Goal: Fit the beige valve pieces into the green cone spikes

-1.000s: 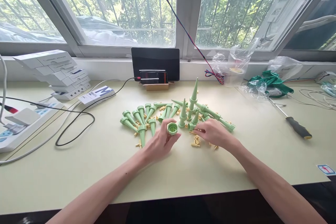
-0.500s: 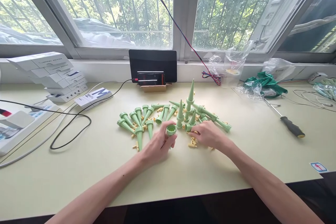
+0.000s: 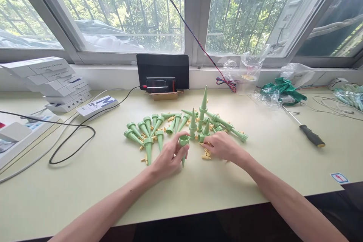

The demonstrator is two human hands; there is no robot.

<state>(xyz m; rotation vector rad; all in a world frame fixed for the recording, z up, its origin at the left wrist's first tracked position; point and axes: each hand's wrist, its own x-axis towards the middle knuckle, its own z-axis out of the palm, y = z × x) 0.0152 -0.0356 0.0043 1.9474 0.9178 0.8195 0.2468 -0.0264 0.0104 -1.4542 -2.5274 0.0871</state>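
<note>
Between thumb and fingers, my left hand (image 3: 171, 155) grips a green plastic plant watering spike (image 3: 184, 141), its open collar up and its point down. My right hand (image 3: 222, 145) is among the parts to the right, fingertips pinched together by some small yellow valve pieces (image 3: 206, 155); whatever they hold is hidden. A short green cap (image 3: 202, 137) lies just beyond those fingers. Several more green spikes (image 3: 148, 147) are fanned out left of my hands, with yellow pieces scattered among them. Behind my hands, a stacked pair of spikes (image 3: 203, 100) stands point up.
A phone (image 3: 161, 84) leans on a dark tablet (image 3: 163, 66) at the back. White boxes (image 3: 62, 79) and a power strip (image 3: 25, 132) with cables occupy the left. On the right lie a screwdriver (image 3: 312, 135) and green plastic wrapping (image 3: 283, 90).
The spike in my left hand has tilted more upright, so its point now shows below the fingers. My right hand stays by the yellow pieces. The view has shifted slightly.
</note>
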